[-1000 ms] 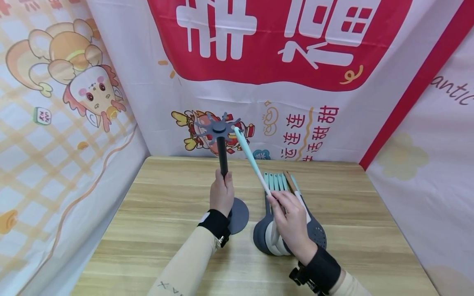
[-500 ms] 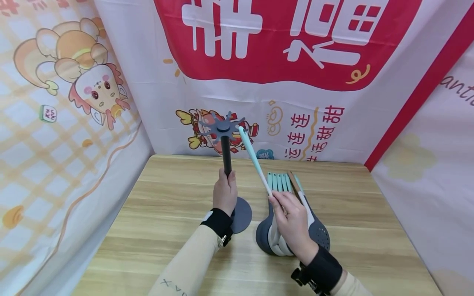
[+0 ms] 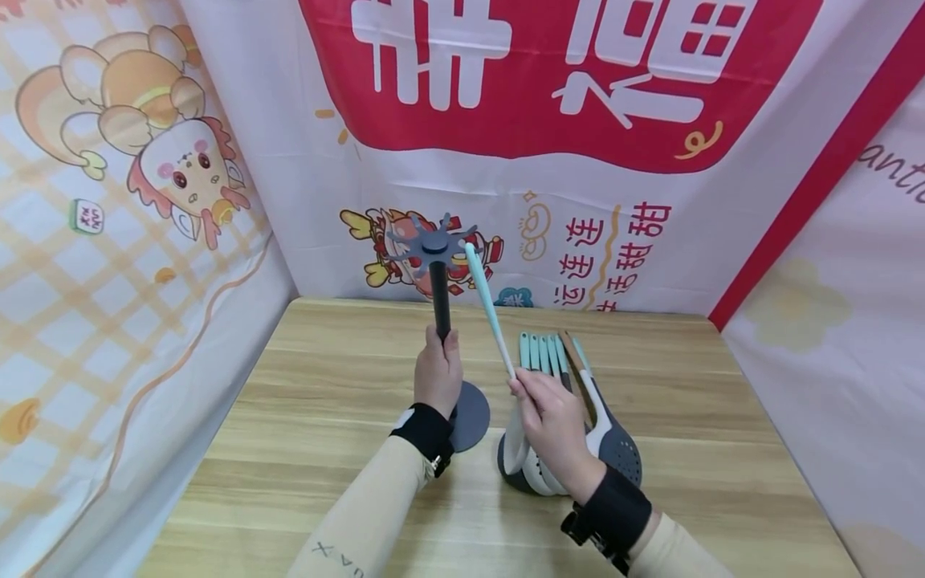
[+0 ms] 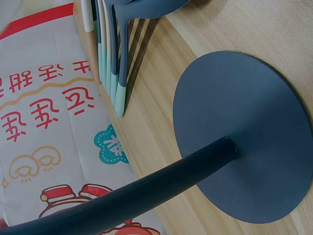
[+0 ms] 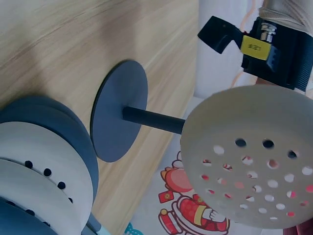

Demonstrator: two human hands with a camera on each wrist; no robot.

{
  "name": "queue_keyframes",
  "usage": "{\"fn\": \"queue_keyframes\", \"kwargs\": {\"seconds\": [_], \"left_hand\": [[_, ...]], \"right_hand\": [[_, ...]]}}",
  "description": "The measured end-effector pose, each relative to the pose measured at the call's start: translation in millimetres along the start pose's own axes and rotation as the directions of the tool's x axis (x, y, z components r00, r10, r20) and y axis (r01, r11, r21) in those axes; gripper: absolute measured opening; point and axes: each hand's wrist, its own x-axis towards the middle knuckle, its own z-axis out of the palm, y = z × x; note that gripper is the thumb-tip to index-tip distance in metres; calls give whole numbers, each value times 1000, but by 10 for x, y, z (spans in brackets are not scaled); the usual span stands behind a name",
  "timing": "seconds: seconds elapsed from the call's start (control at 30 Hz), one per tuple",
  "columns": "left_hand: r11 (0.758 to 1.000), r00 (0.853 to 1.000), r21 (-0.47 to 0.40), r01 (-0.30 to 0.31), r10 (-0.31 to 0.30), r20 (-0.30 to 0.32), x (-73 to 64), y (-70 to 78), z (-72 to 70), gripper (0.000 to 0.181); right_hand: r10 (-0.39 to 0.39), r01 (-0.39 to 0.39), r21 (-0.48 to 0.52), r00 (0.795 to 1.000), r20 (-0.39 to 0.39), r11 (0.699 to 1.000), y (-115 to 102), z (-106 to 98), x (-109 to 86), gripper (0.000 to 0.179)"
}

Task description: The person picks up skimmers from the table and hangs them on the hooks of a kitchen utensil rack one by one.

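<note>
My left hand [image 3: 438,376] grips the dark pole [image 3: 439,297] of a utensil stand upright on the table. The stand has a round base [image 4: 249,137] and a hooked top [image 3: 433,242]. My right hand [image 3: 555,424] pinches a skimmer by its pale lower handle, with its mint handle end [image 3: 482,285] tilted up to the rack's right side. That end overlaps a hook; whether it is hung there I cannot tell. The skimmer's beige perforated head [image 5: 244,161] hangs below the hand. In the left wrist view the left hand is almost wholly hidden.
Several utensils with mint handles [image 3: 543,352] lie bundled under and beside my right hand, with a brown-handled one [image 3: 571,352] among them. A dark perforated head [image 3: 621,453] shows at their right. Printed cloth [image 3: 607,185] stands behind the wooden table [image 3: 325,401].
My right hand has moved a little left, and the skimmer's handle stands steeper. Its pale head now shows left of the hand. My left hand keeps its grip on the pole.
</note>
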Motion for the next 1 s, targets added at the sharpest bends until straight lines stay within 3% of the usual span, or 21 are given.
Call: {"fn": "queue_keyframes", "kwargs": {"seconds": [0.4, 0.7, 1.0], "left_hand": [[999, 999, 28, -21, 22, -47, -15, -2, 34, 24], [1000, 1000, 19, 5, -4, -27, -22, 2, 14, 27], [999, 999, 23, -29, 30, -24, -18, 14, 2, 29]], "right_hand": [[-40, 41, -25, 998, 43, 999, 42, 189, 62, 13], [-50, 53, -37, 995, 89, 998, 73, 309, 114, 12], [-44, 49, -54, 994, 96, 997, 111, 365, 164, 13]]}}
